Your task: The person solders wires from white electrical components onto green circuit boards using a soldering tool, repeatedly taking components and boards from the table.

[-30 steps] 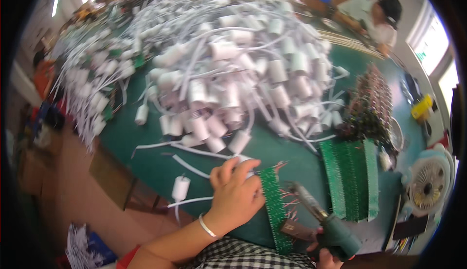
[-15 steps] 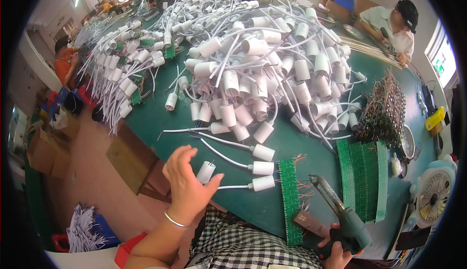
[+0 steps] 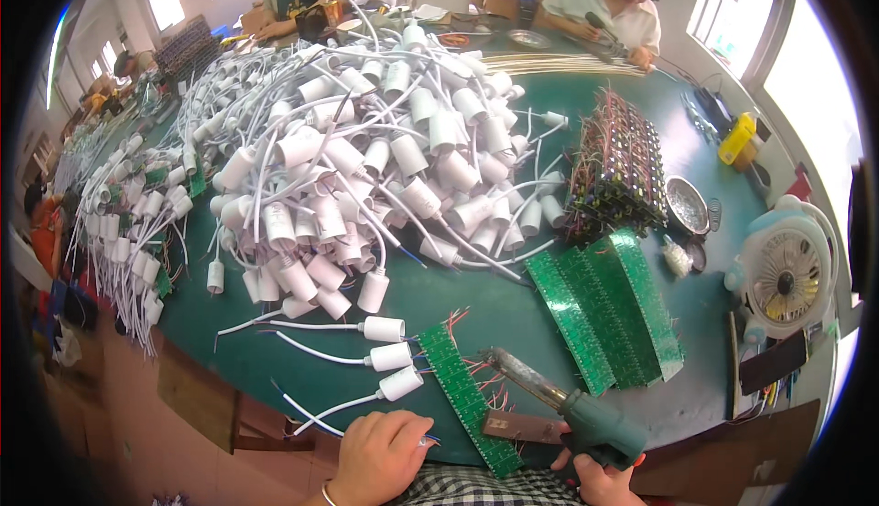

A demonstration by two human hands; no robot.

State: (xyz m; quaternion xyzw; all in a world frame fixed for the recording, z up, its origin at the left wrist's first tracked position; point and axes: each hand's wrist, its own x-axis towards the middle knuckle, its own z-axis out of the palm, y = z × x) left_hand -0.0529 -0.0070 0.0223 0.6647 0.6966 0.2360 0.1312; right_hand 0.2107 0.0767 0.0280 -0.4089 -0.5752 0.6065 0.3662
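My left hand (image 3: 380,456) is closed at the table's near edge, beside the lower part of a narrow green circuit board (image 3: 455,382). A white cable (image 3: 322,421) runs into it, and thin blue wire ends stick out past the fingers; the lamp socket in its grip is mostly hidden. Three white lamp sockets (image 3: 391,357) with cables lie in a row along the board's left side, their wires at its edge. My right hand (image 3: 600,480) grips a green soldering gun (image 3: 602,425), whose metal tip points left over the red wires of the board. A brown block (image 3: 522,425) lies across the board.
A big heap of white lamp sockets (image 3: 403,153) covers the table's far middle. More green boards (image 3: 609,314) lie right, before a stack of wired parts (image 3: 615,167). A metal dish (image 3: 687,204) and a fan (image 3: 786,277) stand further right. Two people work across the table.
The view has turned right. My left hand, earlier raised with fingers spread around a lamp socket, is now lower and closed by the board. My right hand keeps hold of the soldering gun.
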